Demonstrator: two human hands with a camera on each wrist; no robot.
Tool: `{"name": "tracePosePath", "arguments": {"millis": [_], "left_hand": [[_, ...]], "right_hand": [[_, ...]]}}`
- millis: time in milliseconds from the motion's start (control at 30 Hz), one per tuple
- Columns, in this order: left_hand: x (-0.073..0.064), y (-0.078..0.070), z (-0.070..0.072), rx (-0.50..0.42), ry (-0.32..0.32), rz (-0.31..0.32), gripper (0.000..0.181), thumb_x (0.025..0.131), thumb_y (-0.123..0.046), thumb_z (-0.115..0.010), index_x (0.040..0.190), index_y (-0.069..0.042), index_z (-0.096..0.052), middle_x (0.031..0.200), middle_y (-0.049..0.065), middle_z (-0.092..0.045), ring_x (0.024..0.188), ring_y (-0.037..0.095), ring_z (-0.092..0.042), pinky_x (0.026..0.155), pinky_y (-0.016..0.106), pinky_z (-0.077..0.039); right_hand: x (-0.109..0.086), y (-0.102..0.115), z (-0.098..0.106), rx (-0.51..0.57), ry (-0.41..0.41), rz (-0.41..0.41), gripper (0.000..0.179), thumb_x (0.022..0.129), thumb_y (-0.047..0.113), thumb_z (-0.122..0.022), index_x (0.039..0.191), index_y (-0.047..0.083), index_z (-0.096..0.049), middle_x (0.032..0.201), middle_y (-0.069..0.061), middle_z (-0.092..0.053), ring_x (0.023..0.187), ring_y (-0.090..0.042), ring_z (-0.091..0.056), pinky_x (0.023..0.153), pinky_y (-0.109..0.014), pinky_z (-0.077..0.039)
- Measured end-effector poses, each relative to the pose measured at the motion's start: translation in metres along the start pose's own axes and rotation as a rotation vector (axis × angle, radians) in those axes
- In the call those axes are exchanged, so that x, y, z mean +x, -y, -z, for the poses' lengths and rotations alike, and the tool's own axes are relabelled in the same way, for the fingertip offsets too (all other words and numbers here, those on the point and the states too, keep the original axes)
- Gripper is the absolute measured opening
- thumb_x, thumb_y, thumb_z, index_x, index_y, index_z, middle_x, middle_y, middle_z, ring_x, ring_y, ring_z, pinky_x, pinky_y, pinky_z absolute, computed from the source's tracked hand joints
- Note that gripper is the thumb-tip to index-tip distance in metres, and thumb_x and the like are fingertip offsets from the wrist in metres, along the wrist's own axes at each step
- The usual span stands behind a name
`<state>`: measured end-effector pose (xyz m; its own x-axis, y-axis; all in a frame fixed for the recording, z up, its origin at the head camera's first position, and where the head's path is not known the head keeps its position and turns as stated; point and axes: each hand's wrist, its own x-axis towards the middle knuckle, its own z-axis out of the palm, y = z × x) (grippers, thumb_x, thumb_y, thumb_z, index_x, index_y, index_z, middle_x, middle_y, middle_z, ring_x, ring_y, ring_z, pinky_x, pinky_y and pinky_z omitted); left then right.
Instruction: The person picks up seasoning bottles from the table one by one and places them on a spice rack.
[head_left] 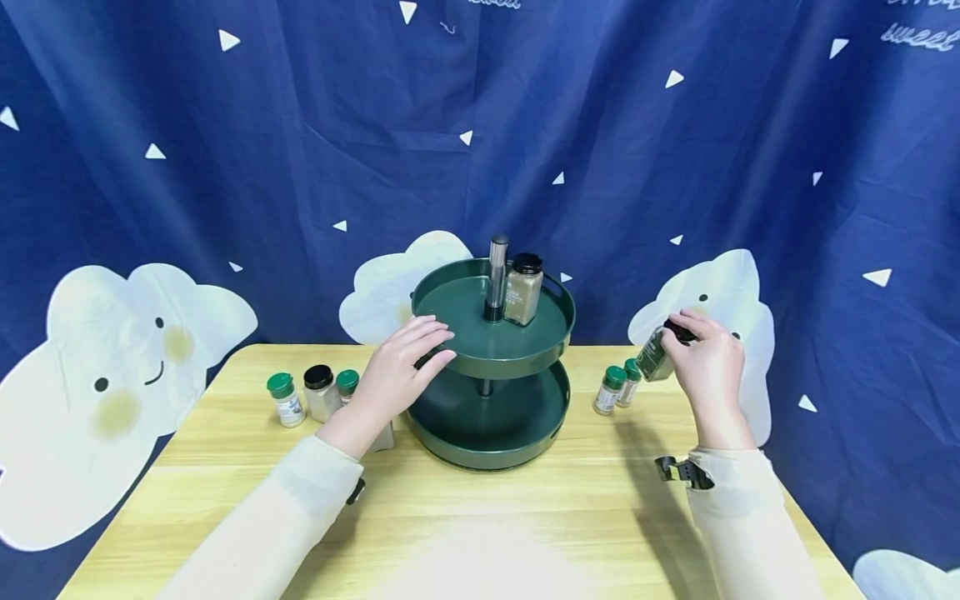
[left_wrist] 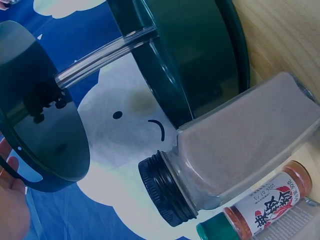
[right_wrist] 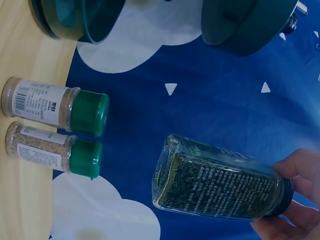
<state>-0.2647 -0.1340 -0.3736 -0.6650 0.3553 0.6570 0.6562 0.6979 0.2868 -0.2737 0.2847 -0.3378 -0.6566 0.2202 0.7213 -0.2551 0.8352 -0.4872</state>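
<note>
A dark green two-tier round tray stands on the table, with a metal post through its middle. My left hand grips the upper tier's rim at the handle slot on the left. On that tier, beside the post, stands a square glass jar of tan powder with a black lid. Off to the right, my right hand pinches the black lid of a glass jar of dried green herbs. This jar hangs tilted above the table, its base toward the tray. The lower tier holds nothing visible.
Two green-capped spice bottles stand right of the tray. On the left are a green-capped bottle, a black-lidded jar and another green-capped bottle. A large powder jar is partly behind my left arm. A blue curtain hangs behind.
</note>
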Motion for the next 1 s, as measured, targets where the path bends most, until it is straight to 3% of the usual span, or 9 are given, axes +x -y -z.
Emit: {"name": "tracePosePath", "arguments": {"millis": [833,1000], "left_hand": [[0.001,-0.001,0.000,-0.007,-0.018,-0.013,0.034,0.097,-0.031,-0.068,0.125,-0.013,-0.070,0.132,0.004,-0.065,0.136,0.024,-0.049,0.117,0.042,-0.035],[0.001,-0.001,0.000,-0.014,-0.023,-0.016,0.034,0.096,-0.030,-0.068,0.124,-0.012,-0.071,0.131,0.005,-0.065,0.135,0.024,-0.050,0.117,0.042,-0.035]], "right_hand": [[0.013,0.032,0.002,0.062,-0.039,0.030,0.021,0.084,0.005,-0.072,0.104,0.004,-0.079,0.114,-0.010,-0.074,0.101,-0.033,-0.071,0.084,-0.049,-0.054],[0.014,0.038,0.001,0.064,-0.039,0.035,0.022,0.085,0.006,-0.072,0.106,0.004,-0.079,0.115,-0.009,-0.073,0.106,-0.031,-0.069,0.078,-0.028,-0.051]]}}
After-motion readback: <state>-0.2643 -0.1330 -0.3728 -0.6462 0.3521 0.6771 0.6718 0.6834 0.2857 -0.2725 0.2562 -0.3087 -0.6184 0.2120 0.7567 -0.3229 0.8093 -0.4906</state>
